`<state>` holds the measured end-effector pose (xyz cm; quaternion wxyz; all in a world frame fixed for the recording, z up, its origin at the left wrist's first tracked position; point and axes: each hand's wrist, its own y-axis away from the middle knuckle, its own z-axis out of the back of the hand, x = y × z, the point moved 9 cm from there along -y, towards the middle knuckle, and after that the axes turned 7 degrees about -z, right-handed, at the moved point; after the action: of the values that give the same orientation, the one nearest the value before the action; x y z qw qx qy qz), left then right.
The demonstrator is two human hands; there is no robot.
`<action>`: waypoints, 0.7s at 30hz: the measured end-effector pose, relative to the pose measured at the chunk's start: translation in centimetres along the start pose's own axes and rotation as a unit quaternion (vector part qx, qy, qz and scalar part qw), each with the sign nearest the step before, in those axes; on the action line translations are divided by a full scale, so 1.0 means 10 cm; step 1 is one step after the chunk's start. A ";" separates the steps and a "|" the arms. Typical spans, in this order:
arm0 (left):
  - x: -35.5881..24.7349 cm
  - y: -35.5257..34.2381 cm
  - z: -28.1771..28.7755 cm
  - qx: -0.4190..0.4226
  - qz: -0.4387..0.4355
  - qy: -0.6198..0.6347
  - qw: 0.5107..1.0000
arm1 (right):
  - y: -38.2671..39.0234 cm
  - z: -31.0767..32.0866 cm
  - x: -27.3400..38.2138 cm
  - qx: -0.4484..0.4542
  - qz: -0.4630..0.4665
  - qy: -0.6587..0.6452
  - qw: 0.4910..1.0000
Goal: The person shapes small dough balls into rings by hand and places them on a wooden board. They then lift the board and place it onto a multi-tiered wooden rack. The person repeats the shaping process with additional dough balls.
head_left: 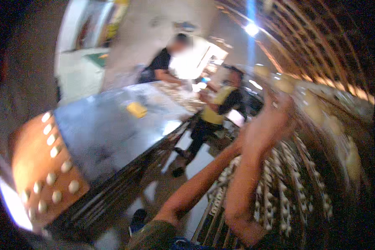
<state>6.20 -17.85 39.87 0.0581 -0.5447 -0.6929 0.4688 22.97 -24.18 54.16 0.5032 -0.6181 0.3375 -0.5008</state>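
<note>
Both my arms reach forward and right, toward the racks. My right hand (pixel 275 116) is raised beside blurred pale round pieces (pixel 285 83) that look like dough balls. My left hand (pixel 245 135) is close against it and partly hidden behind the right forearm. Motion smears the fingers of both hands, so I cannot tell whether they grip anything. Below my hands, rows of small pale pieces (pixel 284 200) lie along narrow slats. More large pale rounds (pixel 333 125) run in a blurred line at the right.
On the left stands a long metal-topped table (pixel 108 129) with a yellow block (pixel 136 110) on it. An orange-brown board (pixel 29 158) holding several pale dough balls (pixel 66 166) lies at its near end. Two people (pixel 164 62) work at the far end, one wearing a yellow apron (pixel 214 112).
</note>
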 end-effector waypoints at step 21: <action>-2.41 1.10 1.49 -0.099 0.094 0.071 0.988 | 2.47 0.10 -0.97 0.430 -0.432 -0.635 0.475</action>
<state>14.73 -46.41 34.15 0.0081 -0.6426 -0.6757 0.3611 23.41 -21.54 27.72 0.5025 -0.5409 -0.6415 -0.2082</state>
